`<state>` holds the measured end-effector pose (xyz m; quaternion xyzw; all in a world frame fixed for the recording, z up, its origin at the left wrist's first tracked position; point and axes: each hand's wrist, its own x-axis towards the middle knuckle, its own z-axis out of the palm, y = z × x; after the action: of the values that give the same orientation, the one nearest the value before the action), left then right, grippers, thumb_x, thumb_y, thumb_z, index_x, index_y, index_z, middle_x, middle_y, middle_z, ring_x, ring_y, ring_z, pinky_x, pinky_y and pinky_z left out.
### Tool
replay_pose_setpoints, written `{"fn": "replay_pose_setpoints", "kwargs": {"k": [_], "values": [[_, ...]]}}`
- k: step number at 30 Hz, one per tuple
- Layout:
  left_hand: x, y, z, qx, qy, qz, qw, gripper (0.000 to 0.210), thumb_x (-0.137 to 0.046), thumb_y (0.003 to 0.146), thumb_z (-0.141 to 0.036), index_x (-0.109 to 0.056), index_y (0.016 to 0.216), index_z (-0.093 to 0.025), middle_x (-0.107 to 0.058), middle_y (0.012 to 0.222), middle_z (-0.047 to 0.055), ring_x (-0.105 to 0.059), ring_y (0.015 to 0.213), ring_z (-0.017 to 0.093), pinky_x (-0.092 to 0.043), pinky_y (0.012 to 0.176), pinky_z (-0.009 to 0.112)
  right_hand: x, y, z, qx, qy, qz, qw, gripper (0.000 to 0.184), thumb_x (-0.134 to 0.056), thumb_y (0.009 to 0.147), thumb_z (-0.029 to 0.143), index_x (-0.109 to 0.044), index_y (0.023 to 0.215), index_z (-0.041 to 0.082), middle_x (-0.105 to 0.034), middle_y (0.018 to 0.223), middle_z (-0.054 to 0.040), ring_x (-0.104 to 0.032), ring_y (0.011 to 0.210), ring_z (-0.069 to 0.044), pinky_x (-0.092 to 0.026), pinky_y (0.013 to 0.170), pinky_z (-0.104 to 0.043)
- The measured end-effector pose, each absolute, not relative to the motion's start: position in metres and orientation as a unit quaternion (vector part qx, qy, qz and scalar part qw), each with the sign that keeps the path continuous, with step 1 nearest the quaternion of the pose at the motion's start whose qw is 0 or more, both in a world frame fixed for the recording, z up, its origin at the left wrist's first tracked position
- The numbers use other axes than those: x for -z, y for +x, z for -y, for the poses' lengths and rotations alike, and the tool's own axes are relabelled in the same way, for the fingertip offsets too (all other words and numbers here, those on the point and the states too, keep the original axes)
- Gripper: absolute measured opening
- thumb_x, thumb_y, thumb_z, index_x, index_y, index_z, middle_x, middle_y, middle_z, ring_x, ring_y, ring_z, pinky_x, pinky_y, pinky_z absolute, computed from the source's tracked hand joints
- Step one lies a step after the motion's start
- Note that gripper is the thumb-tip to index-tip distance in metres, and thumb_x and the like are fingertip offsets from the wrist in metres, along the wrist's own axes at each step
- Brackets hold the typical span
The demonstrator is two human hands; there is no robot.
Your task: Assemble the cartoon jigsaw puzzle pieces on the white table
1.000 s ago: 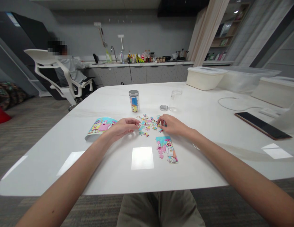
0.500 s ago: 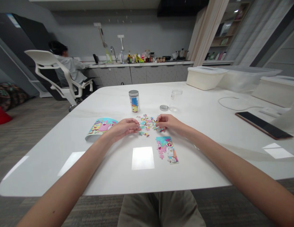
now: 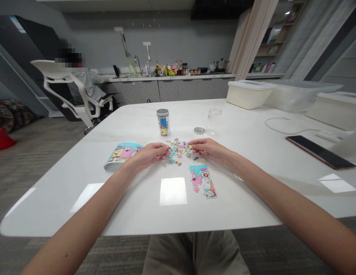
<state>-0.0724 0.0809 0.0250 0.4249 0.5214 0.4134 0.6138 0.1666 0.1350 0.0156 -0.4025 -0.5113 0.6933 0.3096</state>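
Left hand (image 3: 150, 155) and right hand (image 3: 210, 149), both curled, are held at the puzzle pieces (image 3: 180, 150), maybe for easy reach; whether any is pinched cannot be told.

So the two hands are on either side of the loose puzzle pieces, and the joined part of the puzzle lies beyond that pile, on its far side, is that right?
Not quite: the head view shows the joined part on the near side of the loose pieces. The left hand and right hand are on either side of them.
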Motion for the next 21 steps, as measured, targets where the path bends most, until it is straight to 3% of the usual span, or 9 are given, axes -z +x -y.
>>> {"fn": "replay_pose_setpoints", "kwargs": {"k": [9,15,21], "values": [[-0.0249,-0.0715,-0.0807,-0.419,0.430,-0.509,0.617,0.012,-0.076,0.067,-0.012,-0.066,0.073,-0.010,-0.066,0.075,0.004,-0.061,0.072,0.011,-0.048,0.076,0.024,-0.0163,0.1659,-0.1338,-0.682,-0.423,0.510,0.310,0.012,-0.069,0.068,0.001,-0.072,0.073,0.012,-0.068,0.081,-0.0080,-0.062,0.074,-0.011,-0.053,0.076,-0.023],[-0.0247,-0.0728,-0.0806,-0.426,0.424,-0.510,0.615,0.018,-0.077,0.066,-0.011,-0.066,0.080,-0.010,-0.066,0.075,0.003,-0.062,0.071,0.009,-0.048,0.071,0.021,-0.0166,0.1665,-0.1344,-0.695,-0.413,0.494,0.319,0.009,-0.064,0.075,0.004,-0.067,0.076,0.013,-0.065,0.082,-0.0083,-0.062,0.073,-0.012,-0.054,0.072,-0.024],[-0.0249,-0.0730,-0.0800,-0.434,0.416,-0.510,0.615,0.022,-0.079,0.065,-0.014,-0.062,0.078,-0.011,-0.064,0.073,0.001,-0.061,0.067,0.008,-0.050,0.070,0.021,-0.0164,0.1683,-0.1345,-0.697,-0.411,0.497,0.313,0.013,-0.063,0.072,0.004,-0.060,0.074,0.017,-0.059,0.075,-0.0043,-0.059,0.068,-0.012,-0.053,0.066,-0.025]]}}
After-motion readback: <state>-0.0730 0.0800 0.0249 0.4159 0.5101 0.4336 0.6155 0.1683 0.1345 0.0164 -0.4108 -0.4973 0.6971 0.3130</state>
